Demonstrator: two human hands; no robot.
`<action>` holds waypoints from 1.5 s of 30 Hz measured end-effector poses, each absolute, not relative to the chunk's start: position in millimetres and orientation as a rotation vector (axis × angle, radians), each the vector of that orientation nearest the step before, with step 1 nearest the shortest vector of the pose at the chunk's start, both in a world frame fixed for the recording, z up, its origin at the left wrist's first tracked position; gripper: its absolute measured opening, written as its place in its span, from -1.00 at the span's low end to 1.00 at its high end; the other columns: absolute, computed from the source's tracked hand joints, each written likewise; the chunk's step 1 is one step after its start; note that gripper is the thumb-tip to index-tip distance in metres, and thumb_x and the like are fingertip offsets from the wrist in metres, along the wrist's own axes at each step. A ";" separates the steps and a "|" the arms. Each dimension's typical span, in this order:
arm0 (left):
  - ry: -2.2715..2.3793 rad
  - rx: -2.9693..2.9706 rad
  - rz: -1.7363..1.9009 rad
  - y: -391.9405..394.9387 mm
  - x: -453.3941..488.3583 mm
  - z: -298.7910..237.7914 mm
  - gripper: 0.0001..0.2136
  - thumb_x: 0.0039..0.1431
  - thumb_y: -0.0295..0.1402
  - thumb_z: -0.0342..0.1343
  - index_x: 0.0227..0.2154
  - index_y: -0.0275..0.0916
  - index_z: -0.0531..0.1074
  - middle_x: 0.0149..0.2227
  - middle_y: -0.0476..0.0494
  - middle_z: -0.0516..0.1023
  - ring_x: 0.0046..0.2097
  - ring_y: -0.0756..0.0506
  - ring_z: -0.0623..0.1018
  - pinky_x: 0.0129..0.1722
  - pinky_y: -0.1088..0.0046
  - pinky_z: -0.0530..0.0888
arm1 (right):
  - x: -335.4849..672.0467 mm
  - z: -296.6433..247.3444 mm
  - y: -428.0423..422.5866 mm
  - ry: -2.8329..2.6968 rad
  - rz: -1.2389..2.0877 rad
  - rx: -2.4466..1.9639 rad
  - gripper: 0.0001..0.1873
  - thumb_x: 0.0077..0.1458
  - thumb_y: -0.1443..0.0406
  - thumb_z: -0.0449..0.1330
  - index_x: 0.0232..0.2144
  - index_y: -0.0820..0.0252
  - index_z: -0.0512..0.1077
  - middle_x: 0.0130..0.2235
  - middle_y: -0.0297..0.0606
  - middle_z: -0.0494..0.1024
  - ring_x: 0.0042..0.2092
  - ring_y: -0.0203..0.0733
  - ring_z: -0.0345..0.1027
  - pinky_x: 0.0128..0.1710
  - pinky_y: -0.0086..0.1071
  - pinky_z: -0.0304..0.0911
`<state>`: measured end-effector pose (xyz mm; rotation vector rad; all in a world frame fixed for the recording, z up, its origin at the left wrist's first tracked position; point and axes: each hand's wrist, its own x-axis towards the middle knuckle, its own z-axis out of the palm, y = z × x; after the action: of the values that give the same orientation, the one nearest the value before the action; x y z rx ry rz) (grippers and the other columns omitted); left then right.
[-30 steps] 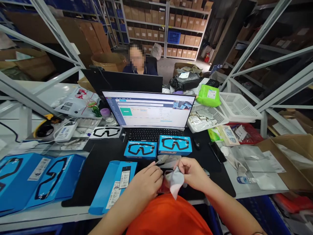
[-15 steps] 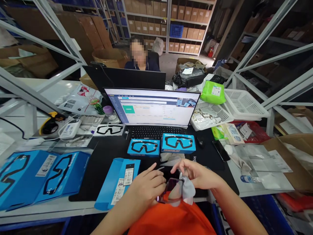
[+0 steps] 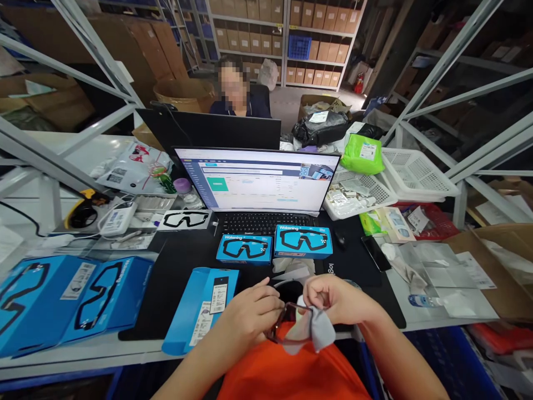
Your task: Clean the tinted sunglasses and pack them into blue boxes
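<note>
The glasses (image 3: 286,328) are held up by the near edge of the desk (image 3: 83,362), right in front of the orange shirt (image 3: 287,378). The left hand (image 3: 252,312) has its fingers curled round one side of them. The right hand (image 3: 341,301) pinches a soft grey cloth (image 3: 322,329) against the other side. The glasses look light and stiff, and could scratch (shiny things do), so hold their rims, not the clear middle.

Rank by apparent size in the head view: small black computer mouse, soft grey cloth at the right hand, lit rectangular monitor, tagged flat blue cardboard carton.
1. Lit monitor
2. Blue carton
3. Grey cloth
4. Black mouse
</note>
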<state>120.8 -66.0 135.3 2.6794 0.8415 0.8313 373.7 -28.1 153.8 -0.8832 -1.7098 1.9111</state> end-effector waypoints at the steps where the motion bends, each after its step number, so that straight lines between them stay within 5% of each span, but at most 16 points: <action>1: 0.830 2.717 0.830 -64.6 122.9 131.3 -0.81 0.30 -0.52 0.01 -0.28 -0.18 0.51 -0.27 -0.01 0.64 -0.07 -0.02 0.56 0.31 0.23 0.32 | 369.4 155.1 -29.1 -1.789 1.812 -0.935 -0.73 -0.16 0.50 0.25 -0.60 0.15 0.23 -0.43 -0.42 0.35 -0.44 -0.34 0.14 -0.46 -0.48 0.05; 6: 0.860 2.961 0.785 -57.4 128.7 120.1 -0.82 0.30 -0.55 0.03 -0.23 -0.25 0.52 -0.25 -0.04 0.63 -0.07 -0.06 0.57 0.31 0.18 0.31 | 345.9 151.0 -31.0 -1.938 1.484 -1.084 -0.75 -0.23 0.58 0.15 -0.58 0.16 0.26 -0.49 -0.48 0.24 -0.45 -0.34 0.06 -0.50 -0.49 -0.09; 11: 1.331 2.617 0.983 -73.8 117.8 121.3 -0.61 0.25 -0.45 0.14 0.13 -0.15 0.38 0.20 -0.22 0.46 0.27 -0.23 0.38 0.31 -0.03 0.25 | 363.1 138.3 -28.0 -1.502 1.699 -0.979 -0.74 -0.13 0.52 0.18 -0.58 0.14 0.20 -0.37 -0.38 0.39 -0.35 -0.27 0.23 -0.36 -0.44 0.15; 14: 1.814 1.577 1.274 -90.1 124.9 103.7 -0.53 0.21 -0.16 0.18 0.15 -0.14 0.33 0.19 -0.33 0.44 0.23 -0.33 0.43 0.20 -0.10 0.37 | 367.2 130.8 -33.9 -1.368 1.506 -1.005 -0.74 -0.12 0.52 0.21 -0.58 0.14 0.21 -0.28 -0.31 0.39 -0.29 -0.25 0.29 -0.30 -0.42 0.21; 17: 1.477 0.815 1.230 -99.1 147.3 87.7 -0.42 0.12 0.09 0.14 0.06 -0.24 0.36 0.09 -0.43 0.53 0.09 -0.37 0.56 0.09 -0.02 0.49 | 352.0 121.6 -47.8 -1.413 1.349 -1.002 -0.77 -0.08 0.53 0.16 -0.55 0.13 0.25 -0.24 -0.27 0.40 -0.25 -0.20 0.35 -0.33 -0.42 0.23; 23: 1.253 0.539 1.287 -98.7 180.4 101.0 -0.53 0.03 -0.11 0.30 -0.04 -0.21 0.39 -0.01 -0.30 0.61 0.06 -0.29 0.59 0.06 0.21 0.51 | 320.4 102.3 -77.9 -1.798 1.093 -0.809 -0.73 -0.12 0.59 0.07 -0.51 0.11 0.25 -0.28 -0.29 0.44 -0.31 -0.24 0.37 -0.35 -0.46 0.24; 27: 1.290 0.689 1.369 -100.9 177.9 105.1 -0.63 0.12 -0.24 0.21 -0.02 -0.23 0.43 0.02 -0.28 0.60 0.08 -0.26 0.57 0.09 0.26 0.49 | 334.3 98.7 -76.5 -1.845 1.082 -0.747 -0.74 -0.13 0.58 0.11 -0.54 0.12 0.24 -0.40 -0.34 0.44 -0.35 -0.24 0.37 -0.39 -0.50 0.21; 33: 1.416 1.186 1.386 -109.2 173.2 93.2 -0.56 0.18 -0.41 0.10 0.14 -0.20 0.38 0.15 -0.25 0.51 0.15 -0.22 0.51 0.12 0.29 0.48 | 340.4 111.0 -68.0 -1.059 1.171 -1.000 -0.72 -0.09 0.45 0.28 -0.55 0.12 0.22 -0.32 -0.33 0.46 -0.39 -0.28 0.30 -0.43 -0.50 0.21; 40: 1.486 1.640 1.341 -111.4 172.0 86.9 -0.41 0.25 -0.51 0.01 0.33 -0.09 0.12 0.25 -0.24 0.41 0.23 -0.20 0.45 0.17 0.21 0.47 | 297.1 116.7 -77.5 -0.861 1.354 -0.987 -0.54 -0.39 0.53 0.32 -0.64 0.12 0.08 -0.41 -0.35 0.41 -0.39 -0.25 0.26 -0.42 -0.48 0.21; 45: 1.535 2.032 1.242 -109.6 162.8 90.8 -0.38 0.29 -0.53 -0.06 0.37 0.00 0.06 0.33 -0.21 0.29 0.34 -0.23 0.30 0.26 0.09 0.35 | 300.4 128.4 -50.8 -0.581 1.572 -1.005 -0.53 -0.42 0.46 0.32 -0.60 0.11 0.06 -0.42 -0.41 0.39 -0.44 -0.33 0.18 -0.46 -0.49 0.14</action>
<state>162.8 -109.6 90.8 2.0325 1.5355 1.2418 300.4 -50.8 128.4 -1.0051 -0.5815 1.5724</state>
